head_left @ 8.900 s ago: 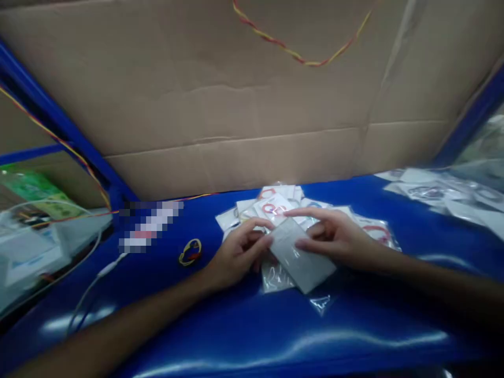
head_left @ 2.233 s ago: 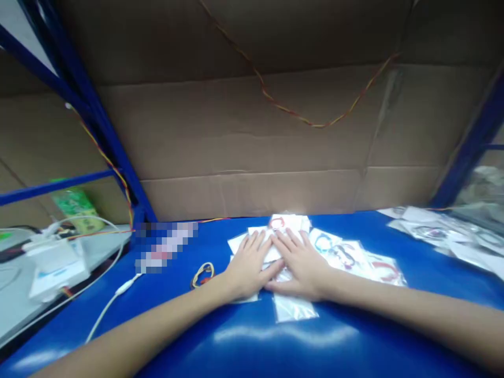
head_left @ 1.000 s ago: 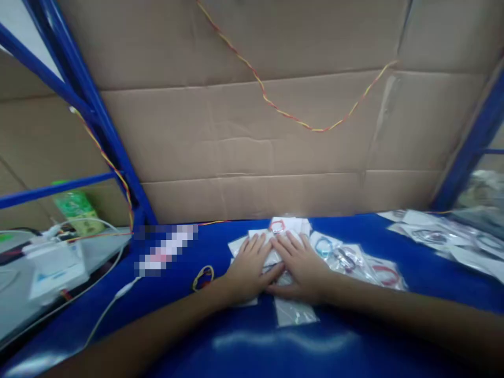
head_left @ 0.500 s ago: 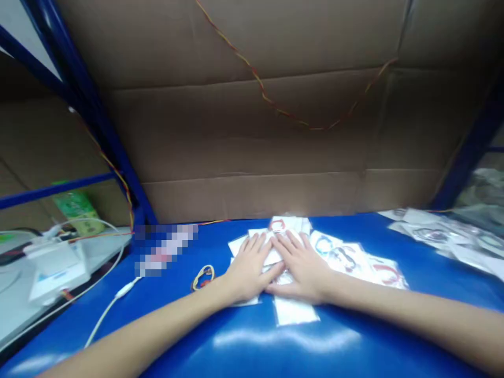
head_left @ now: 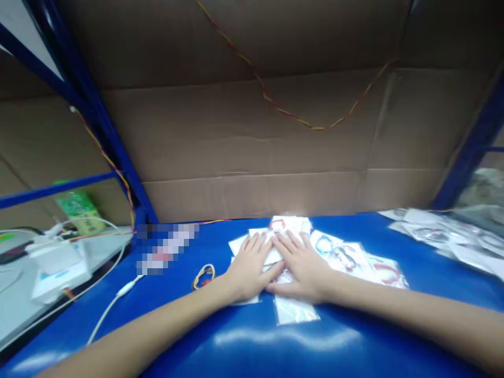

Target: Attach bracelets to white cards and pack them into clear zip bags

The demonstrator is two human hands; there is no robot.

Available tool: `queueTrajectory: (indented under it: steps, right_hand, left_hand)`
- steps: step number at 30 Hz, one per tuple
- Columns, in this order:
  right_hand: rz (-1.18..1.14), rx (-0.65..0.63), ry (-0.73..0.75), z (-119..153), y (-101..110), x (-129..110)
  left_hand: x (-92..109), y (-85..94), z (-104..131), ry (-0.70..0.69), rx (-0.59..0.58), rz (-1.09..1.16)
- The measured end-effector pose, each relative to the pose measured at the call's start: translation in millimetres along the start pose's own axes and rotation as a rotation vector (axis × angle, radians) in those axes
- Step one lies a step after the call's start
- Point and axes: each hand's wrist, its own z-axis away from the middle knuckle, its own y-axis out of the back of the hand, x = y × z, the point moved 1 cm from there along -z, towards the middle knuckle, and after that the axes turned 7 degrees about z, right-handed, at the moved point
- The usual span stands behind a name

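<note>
My left hand (head_left: 249, 270) lies flat with fingers stretched out on a spread of white cards in clear packets. Beside it my right hand (head_left: 303, 268) rests flat on the same packets, and the two hands touch near the thumbs and fingertips. A packet with a red loop (head_left: 278, 224) shows beyond the fingers. To the right lie a packet with a blue loop (head_left: 324, 244), one with a dark band (head_left: 345, 258) and one with a red band (head_left: 388, 273). Below the hands a plain packet (head_left: 296, 311) sticks out. Part of the spread is hidden under my palms.
Left of my left hand lies a small yellow and red cord coil (head_left: 203, 276). More packets (head_left: 431, 235) are heaped at the right. A white cable (head_left: 114, 302) runs along the left. Cardboard (head_left: 252, 197) backs the blue surface (head_left: 189, 336), between blue posts (head_left: 118, 142).
</note>
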Motion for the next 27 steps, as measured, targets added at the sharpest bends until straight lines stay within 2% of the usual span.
queueTrajectory:
  steps: [6,10,17,27]
  right_hand:
    - [0.001,-0.02,-0.008,0.3,1.2,0.0]
    - [-0.005,-0.017,-0.01,0.5,0.2,0.8]
    - [-0.023,-0.044,-0.007,0.1,3.0,-0.8]
    - [-0.026,-0.018,-0.002,-0.1,2.2,-0.8]
  left_hand:
    - [-2.0,-1.3,0.9,-0.047,0.031,0.034]
    - [-1.3,-1.4,0.3,-0.002,0.022,0.031]
    - [-1.9,-1.6,0.7,-0.011,0.008,0.012]
    - [-0.4,-0.1,1.1,-0.002,0.006,0.016]
